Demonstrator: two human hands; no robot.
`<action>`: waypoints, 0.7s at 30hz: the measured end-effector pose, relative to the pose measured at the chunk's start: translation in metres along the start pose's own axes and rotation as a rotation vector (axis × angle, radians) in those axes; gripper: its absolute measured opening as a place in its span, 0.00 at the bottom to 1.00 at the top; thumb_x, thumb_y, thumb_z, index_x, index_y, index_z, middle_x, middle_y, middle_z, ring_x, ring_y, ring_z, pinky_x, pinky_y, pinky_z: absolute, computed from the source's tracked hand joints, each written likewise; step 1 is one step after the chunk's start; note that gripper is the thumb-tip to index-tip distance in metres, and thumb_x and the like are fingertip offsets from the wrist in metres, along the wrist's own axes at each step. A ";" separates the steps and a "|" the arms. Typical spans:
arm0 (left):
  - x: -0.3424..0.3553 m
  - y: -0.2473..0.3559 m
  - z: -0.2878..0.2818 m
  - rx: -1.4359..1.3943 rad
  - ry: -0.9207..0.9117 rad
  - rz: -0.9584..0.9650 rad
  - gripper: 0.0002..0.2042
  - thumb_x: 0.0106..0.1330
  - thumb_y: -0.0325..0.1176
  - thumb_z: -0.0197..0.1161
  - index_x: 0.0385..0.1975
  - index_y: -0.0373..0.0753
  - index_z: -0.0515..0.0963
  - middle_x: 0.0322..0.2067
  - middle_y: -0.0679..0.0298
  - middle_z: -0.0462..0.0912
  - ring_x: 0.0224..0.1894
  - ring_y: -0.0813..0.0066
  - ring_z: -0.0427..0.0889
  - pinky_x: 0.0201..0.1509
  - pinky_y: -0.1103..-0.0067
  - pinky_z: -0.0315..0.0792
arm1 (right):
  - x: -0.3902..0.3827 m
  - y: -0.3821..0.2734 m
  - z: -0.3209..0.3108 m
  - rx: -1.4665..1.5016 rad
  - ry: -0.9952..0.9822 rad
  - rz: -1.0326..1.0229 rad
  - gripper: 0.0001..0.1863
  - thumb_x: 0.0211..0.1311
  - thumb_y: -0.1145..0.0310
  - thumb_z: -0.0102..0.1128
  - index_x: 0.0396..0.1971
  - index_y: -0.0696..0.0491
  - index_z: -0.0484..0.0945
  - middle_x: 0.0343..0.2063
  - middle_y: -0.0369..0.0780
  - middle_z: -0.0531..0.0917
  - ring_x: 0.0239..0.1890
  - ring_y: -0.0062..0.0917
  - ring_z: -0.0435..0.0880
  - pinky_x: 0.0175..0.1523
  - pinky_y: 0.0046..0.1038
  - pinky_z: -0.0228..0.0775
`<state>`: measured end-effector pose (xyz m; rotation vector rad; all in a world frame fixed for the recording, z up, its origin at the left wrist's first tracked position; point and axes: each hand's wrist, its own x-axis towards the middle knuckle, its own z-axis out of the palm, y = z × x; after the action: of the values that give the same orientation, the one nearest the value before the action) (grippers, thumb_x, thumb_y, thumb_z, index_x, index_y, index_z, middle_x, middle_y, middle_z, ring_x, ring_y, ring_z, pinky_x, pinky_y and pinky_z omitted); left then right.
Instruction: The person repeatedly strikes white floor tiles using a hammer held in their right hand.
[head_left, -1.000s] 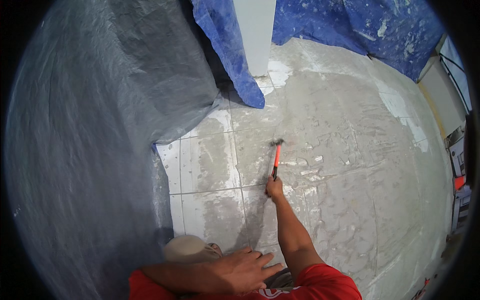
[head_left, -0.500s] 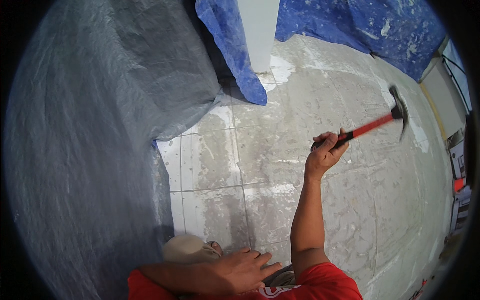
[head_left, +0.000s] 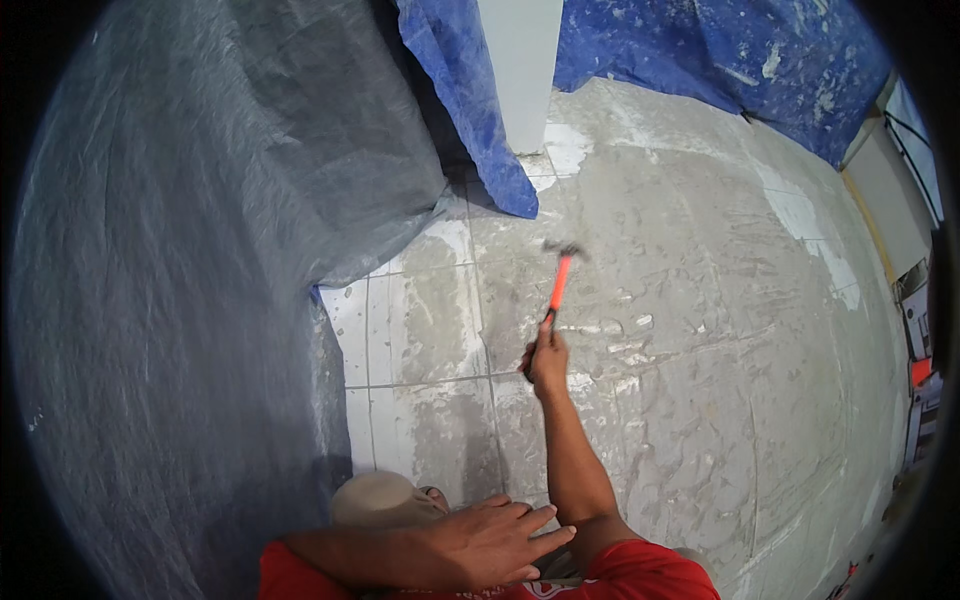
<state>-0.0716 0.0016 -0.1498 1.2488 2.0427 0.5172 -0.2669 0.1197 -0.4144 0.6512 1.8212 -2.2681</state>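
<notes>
My right hand (head_left: pixel 546 362) grips the black end of a hammer (head_left: pixel 557 285) with an orange-red handle. The arm reaches straight forward, and the blurred hammer head is down at the dusty grey tiled floor (head_left: pixel 700 330). My left hand (head_left: pixel 487 545) lies flat with spread fingers across my knee at the bottom of the view, holding nothing. A red sleeve shows below both arms. A tan rounded thing, maybe a shoe or cap (head_left: pixel 385 497), sits just left of my left hand.
Grey translucent plastic sheeting (head_left: pixel 170 300) drapes over the whole left side. A blue tarp (head_left: pixel 470 110) splashed with white hangs at the back around a white post (head_left: pixel 520 70). White mortar patches and small chips lie on the floor. Equipment stands at the far right edge.
The hammer was down at the floor, then raised high to the right, and has now swung back down to the floor ahead. My left hand has stayed on my knee.
</notes>
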 end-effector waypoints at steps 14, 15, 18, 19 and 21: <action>0.004 0.002 -0.013 -0.015 0.019 0.026 0.30 0.71 0.46 0.56 0.68 0.38 0.59 0.59 0.45 0.68 0.54 0.52 0.76 0.59 0.65 0.68 | 0.077 0.071 -0.099 -0.913 0.461 -0.699 0.14 0.73 0.58 0.51 0.39 0.56 0.72 0.25 0.40 0.76 0.25 0.23 0.78 0.27 0.26 0.69; -0.001 -0.001 -0.007 -0.028 0.013 -0.006 0.30 0.71 0.46 0.56 0.68 0.38 0.59 0.59 0.46 0.68 0.54 0.52 0.76 0.59 0.65 0.69 | 0.058 0.079 -0.080 -0.607 0.114 -0.182 0.15 0.73 0.57 0.51 0.38 0.56 0.72 0.23 0.40 0.76 0.21 0.23 0.77 0.24 0.27 0.69; -0.006 0.000 -0.003 0.004 0.009 -0.031 0.30 0.71 0.46 0.56 0.68 0.38 0.59 0.59 0.46 0.68 0.54 0.53 0.77 0.59 0.65 0.69 | 0.024 0.063 -0.055 -0.198 -0.204 0.268 0.18 0.72 0.53 0.53 0.34 0.55 0.72 0.20 0.38 0.75 0.14 0.23 0.74 0.18 0.28 0.66; -0.005 0.002 -0.003 0.022 0.024 -0.039 0.30 0.70 0.46 0.56 0.68 0.38 0.59 0.58 0.46 0.69 0.53 0.53 0.77 0.59 0.65 0.69 | 0.017 0.060 -0.055 -0.162 -0.189 0.246 0.19 0.72 0.52 0.53 0.32 0.55 0.71 0.19 0.37 0.75 0.12 0.23 0.72 0.16 0.27 0.65; -0.002 0.001 0.001 0.043 0.083 -0.006 0.30 0.72 0.47 0.53 0.68 0.38 0.59 0.59 0.47 0.68 0.53 0.53 0.77 0.59 0.65 0.69 | 0.020 0.044 -0.051 -0.183 -0.127 0.073 0.19 0.72 0.52 0.54 0.33 0.56 0.72 0.19 0.37 0.75 0.12 0.22 0.73 0.16 0.26 0.65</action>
<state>-0.0690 0.0004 -0.1491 1.2650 2.1360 0.5336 -0.2558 0.1605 -0.4707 0.5220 1.8823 -2.0174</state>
